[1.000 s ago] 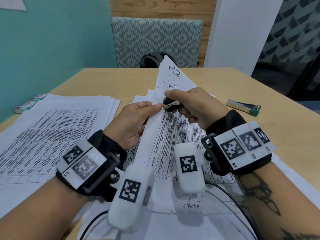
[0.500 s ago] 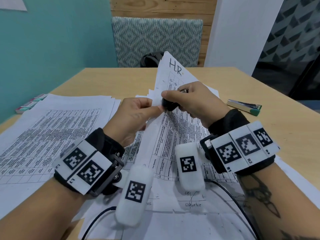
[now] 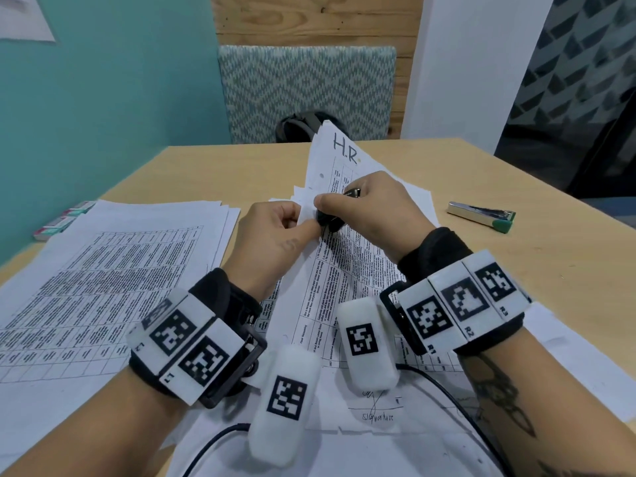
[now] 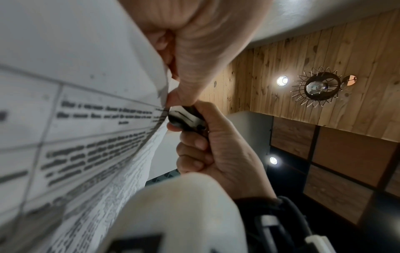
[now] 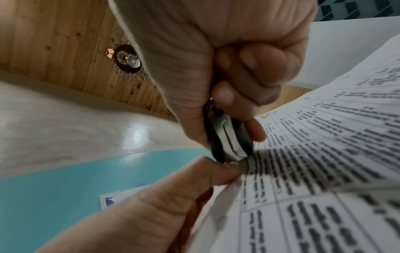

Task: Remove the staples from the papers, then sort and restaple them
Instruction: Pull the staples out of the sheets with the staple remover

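Note:
A printed sheet marked "H.R." (image 3: 339, 156) is lifted and folded up off the paper pile in the middle of the table. My left hand (image 3: 275, 232) pinches its left edge (image 4: 160, 89) between thumb and curled fingers. My right hand (image 3: 371, 208) grips a small black and metal staple remover (image 3: 328, 220), pressed against the same edge right beside my left thumb. The remover (image 4: 186, 119) sits squeezed between my right thumb and fingers, and its metal jaws (image 5: 232, 145) meet the paper (image 5: 324, 154). No staple can be made out.
A second stack of printed tables (image 3: 103, 270) lies at the left. A silver stapler with a green end (image 3: 481, 215) rests at the right of the wooden table (image 3: 550, 270). Small staple boxes (image 3: 65, 218) sit at the far left edge. A patterned chair (image 3: 306, 91) stands behind.
Both hands have lifted the sheet edge a little higher and further from me. The left fingers have curled tighter on the paper, and the right hand has turned the remover against the edge.

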